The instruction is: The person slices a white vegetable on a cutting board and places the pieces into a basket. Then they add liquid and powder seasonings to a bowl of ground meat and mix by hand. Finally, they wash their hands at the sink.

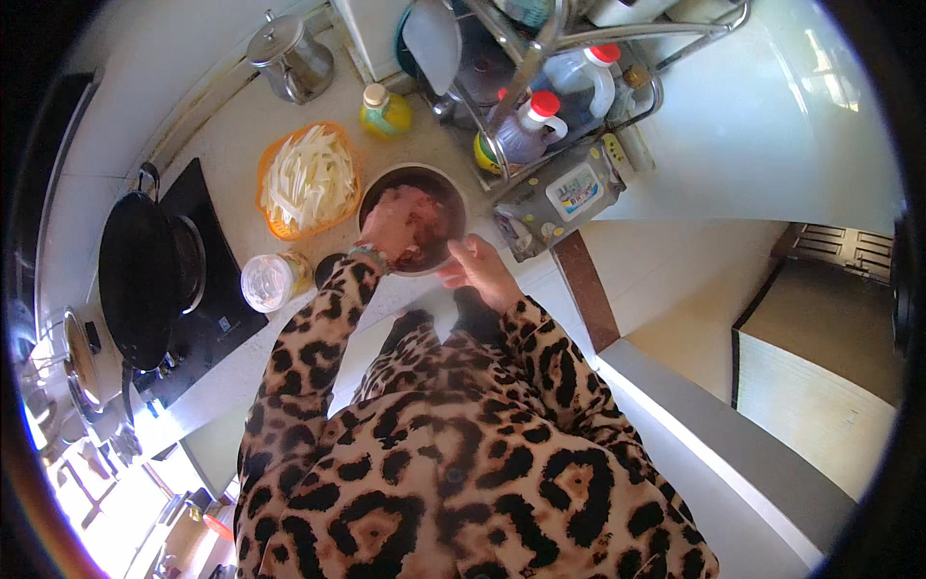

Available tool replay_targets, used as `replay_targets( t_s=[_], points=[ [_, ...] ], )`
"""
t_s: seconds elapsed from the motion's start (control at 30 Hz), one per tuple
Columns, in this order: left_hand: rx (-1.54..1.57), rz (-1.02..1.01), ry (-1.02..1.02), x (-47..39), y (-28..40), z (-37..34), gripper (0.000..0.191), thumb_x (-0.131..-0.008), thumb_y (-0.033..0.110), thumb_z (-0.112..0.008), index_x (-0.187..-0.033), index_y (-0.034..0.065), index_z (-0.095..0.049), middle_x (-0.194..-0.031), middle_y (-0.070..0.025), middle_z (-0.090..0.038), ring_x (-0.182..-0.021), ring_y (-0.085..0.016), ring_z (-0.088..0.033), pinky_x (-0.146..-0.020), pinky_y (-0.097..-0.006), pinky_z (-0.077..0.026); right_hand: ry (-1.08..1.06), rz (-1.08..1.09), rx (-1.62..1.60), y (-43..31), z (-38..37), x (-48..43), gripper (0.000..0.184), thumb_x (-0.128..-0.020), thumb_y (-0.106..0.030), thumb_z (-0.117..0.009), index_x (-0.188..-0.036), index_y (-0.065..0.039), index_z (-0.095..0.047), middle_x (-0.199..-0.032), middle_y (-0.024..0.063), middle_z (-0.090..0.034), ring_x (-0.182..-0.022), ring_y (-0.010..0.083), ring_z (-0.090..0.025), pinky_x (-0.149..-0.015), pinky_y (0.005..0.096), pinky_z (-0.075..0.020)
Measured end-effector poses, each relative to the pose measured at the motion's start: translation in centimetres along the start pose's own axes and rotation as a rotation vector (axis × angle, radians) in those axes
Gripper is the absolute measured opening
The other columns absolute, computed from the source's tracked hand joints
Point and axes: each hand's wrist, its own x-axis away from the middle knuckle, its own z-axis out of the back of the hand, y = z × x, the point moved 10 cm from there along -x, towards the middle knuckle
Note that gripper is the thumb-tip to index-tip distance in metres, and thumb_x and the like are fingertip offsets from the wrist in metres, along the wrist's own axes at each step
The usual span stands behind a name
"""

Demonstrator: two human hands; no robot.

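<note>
A round metal bowl (453, 181) with raw red meat (432, 216) in it sits on the counter. My left hand (394, 224), with a bracelet at the wrist, reaches down into the bowl against the meat; its fingertips are partly hidden. At the near right rim, my right hand (481, 271) holds the bowl between thumb and fingers. Left of the bowl, an orange plastic basket (265, 189) holds pale sliced strips (309, 177). A clear jar (268, 282) lies nearer to me, beside my left sleeve, with a dark round thing (330, 270) between them.
A black wok (137, 279) is at the left on a black cooktop (224, 289). Behind are a metal pot (293, 61) and a yellow bottle (385, 112). A metal rack (636, 32) with red-capped jugs (524, 130) and a pack of wipes (561, 195) stand to the right.
</note>
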Motion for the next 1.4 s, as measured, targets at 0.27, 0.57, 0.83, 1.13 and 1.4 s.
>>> replay_targets(
  t_s=[0.27, 0.57, 0.83, 1.13, 1.4],
  points=[
    [-0.024, -0.101, -0.05, 4.7, 3.5, -0.1, 0.046, -0.084, 0.007, -0.057, -0.13, 0.0089, -0.05, -0.138, -0.0239, -0.043, -0.123, -0.041, -0.046, -0.101, -0.0452, -0.04, -0.094, -0.003, 0.057, -0.2, 0.8, -0.7, 0.041, -0.094, -0.036, -0.059, -0.109, 0.001, -0.048, -0.095, 0.0147, -0.062, -0.082, 0.0221, -0.068, -0.067, 0.0307, -0.0576],
    [-0.343, -0.074, 0.115, 0.0, 3.4, -0.5, 0.046, -0.079, 0.02, -0.064, -0.124, 0.0178, -0.052, -0.118, -0.0188, -0.053, -0.1, -0.042, -0.056, -0.084, -0.0481, -0.048, -0.11, 0.047, -0.004, 0.0, 0.8, -1.1, 0.04, -0.095, -0.036, -0.056, -0.102, 0.001, -0.043, -0.091, 0.0167, -0.061, -0.079, 0.0241, -0.069, -0.058, 0.0323, -0.0581],
    [-0.164, -0.098, 0.062, -0.9, 0.1, -0.4, 0.045, -0.076, 0.009, -0.063, -0.119, 0.0183, -0.055, -0.13, -0.0159, -0.046, -0.111, -0.04, -0.053, -0.086, -0.0472, -0.05, -0.088, 0.04, 0.02, -1.1, 0.2, -1.0, 0.039, -0.095, -0.033, -0.056, -0.105, 0.002, -0.043, -0.095, 0.0163, -0.058, -0.078, 0.0242, -0.069, -0.059, 0.0341, -0.059],
    [-0.478, -0.273, -0.102, 0.2, 3.7, -2.5, 0.049, -0.07, 0.008, -0.066, -0.116, 0.0189, -0.056, -0.133, -0.0172, -0.041, -0.114, -0.043, -0.048, -0.088, -0.0516, -0.049, -0.093, 0.035, 0.007, -0.9, -0.1, -0.9, 0.039, -0.095, -0.034, -0.056, -0.104, 0.002, -0.044, -0.098, 0.0149, -0.058, -0.077, 0.0236, -0.068, -0.059, 0.0347, -0.0589],
    [0.025, -0.119, 0.158, 0.7, 1.9, 1.6, 0.055, -0.072, 0.011, -0.07, -0.123, 0.0066, -0.052, -0.119, -0.0228, -0.05, -0.106, -0.044, -0.053, -0.092, -0.0459, -0.047, -0.026, 0.003, 0.014, -1.3, 0.4, -0.4, 0.032, -0.097, -0.029, -0.053, -0.106, 0.001, -0.047, -0.098, 0.0144, -0.058, -0.079, 0.0222, -0.066, -0.06, 0.033, -0.0582]
  ],
)
